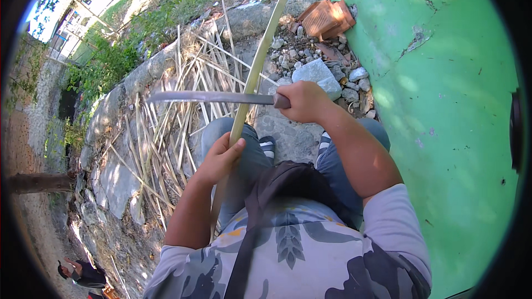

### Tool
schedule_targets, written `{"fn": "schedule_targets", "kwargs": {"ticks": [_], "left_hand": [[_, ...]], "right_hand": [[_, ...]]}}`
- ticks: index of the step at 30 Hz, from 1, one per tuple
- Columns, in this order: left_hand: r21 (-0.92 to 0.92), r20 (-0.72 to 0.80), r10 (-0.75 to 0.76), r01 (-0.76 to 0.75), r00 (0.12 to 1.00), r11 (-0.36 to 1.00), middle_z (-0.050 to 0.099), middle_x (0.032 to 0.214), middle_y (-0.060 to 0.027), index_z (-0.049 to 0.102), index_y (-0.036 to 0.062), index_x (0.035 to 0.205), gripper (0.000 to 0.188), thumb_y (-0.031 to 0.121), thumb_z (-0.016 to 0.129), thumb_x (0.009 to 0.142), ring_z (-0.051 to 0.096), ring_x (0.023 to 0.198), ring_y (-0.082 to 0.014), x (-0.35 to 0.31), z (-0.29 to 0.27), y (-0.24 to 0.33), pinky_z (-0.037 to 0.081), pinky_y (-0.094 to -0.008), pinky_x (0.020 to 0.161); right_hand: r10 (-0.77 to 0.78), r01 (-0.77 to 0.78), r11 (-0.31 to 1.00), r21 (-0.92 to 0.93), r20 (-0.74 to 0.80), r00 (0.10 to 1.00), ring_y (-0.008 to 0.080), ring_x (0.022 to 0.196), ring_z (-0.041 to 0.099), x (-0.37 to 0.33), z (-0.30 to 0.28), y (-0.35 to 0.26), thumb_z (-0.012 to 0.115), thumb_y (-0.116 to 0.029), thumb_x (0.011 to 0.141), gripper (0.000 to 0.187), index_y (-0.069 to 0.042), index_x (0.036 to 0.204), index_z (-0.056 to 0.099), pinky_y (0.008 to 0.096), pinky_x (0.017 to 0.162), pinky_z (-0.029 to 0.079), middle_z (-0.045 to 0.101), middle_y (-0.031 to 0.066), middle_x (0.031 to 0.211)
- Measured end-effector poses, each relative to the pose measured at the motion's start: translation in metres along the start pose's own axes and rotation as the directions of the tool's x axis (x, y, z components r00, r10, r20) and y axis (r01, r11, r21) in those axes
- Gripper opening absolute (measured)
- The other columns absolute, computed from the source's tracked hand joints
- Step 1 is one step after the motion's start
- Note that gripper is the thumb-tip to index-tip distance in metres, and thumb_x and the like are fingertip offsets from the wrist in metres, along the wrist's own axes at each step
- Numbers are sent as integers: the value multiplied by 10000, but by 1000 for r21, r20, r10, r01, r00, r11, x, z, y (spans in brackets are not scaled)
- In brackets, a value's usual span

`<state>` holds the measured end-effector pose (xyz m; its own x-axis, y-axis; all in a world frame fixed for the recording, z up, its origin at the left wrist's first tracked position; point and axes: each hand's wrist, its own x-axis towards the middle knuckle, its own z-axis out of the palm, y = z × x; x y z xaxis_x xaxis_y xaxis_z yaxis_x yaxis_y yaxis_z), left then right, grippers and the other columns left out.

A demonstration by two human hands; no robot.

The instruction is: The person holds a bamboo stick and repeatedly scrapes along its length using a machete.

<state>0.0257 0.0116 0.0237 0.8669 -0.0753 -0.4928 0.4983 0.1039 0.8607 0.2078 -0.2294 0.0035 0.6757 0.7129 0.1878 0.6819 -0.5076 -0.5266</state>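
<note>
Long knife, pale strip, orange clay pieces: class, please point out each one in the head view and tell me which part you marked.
Long knife (208, 97): head view, on the blade, about midway along.
Pale strip (259, 61): head view, on its broad face.
Orange clay pieces (326, 20): head view, mid-pile.

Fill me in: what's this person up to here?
The person's right hand grips a long-bladed knife by its handle, while the left hand holds a long pale strip. The blade crosses in front of the strip, above the left hand; whether they touch is unclear. Many thin strips lie scattered ahead and to the left, with a pale stone block among rubble to the right.
</note>
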Motion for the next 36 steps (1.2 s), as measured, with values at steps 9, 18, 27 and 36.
{"fn": "schedule_targets", "kwargs": {"ticks": [9, 18, 27, 36], "left_hand": [[248, -42, 142, -127, 989, 960, 510, 774, 62, 544, 94, 1025, 313, 265, 789, 929, 462, 644, -31, 20, 21, -9, 370, -240, 540], [305, -14, 133, -122, 991, 944, 519, 809, 58, 534, 89, 1001, 303, 217, 795, 917, 471, 706, -35, 31, 34, -6, 391, -229, 602], [233, -50, 119, -104, 992, 967, 513, 781, 57, 514, 106, 996, 302, 187, 791, 908, 472, 641, -38, 38, 22, -12, 386, -224, 550], [173, -35, 122, -114, 992, 978, 519, 744, 54, 493, 123, 995, 317, 201, 787, 906, 477, 566, -36, 36, 0, -19, 369, -222, 487]], "right_hand": [[90, -92, 994, -62, -28, 996, 384, 787, 697, -26, -4, 28, 738, -233, 747, 205, -145, 925, 688, 511, 694, 538, 705, 144, 794], [136, -130, 989, -76, 85, 987, 385, 788, 702, -26, -13, 27, 745, -249, 746, 189, -143, 896, 700, 508, 711, 552, 704, 148, 776], [32, -21, 990, -137, 76, 997, 383, 733, 692, -9, 12, 2, 738, -225, 752, 153, -142, 875, 705, 495, 662, 543, 699, 136, 763], [115, -116, 993, -17, -35, 993, 400, 735, 682, 10, 20, 15, 734, -218, 753, 159, -109, 857, 684, 499, 655, 531, 685, 150, 754]]}}
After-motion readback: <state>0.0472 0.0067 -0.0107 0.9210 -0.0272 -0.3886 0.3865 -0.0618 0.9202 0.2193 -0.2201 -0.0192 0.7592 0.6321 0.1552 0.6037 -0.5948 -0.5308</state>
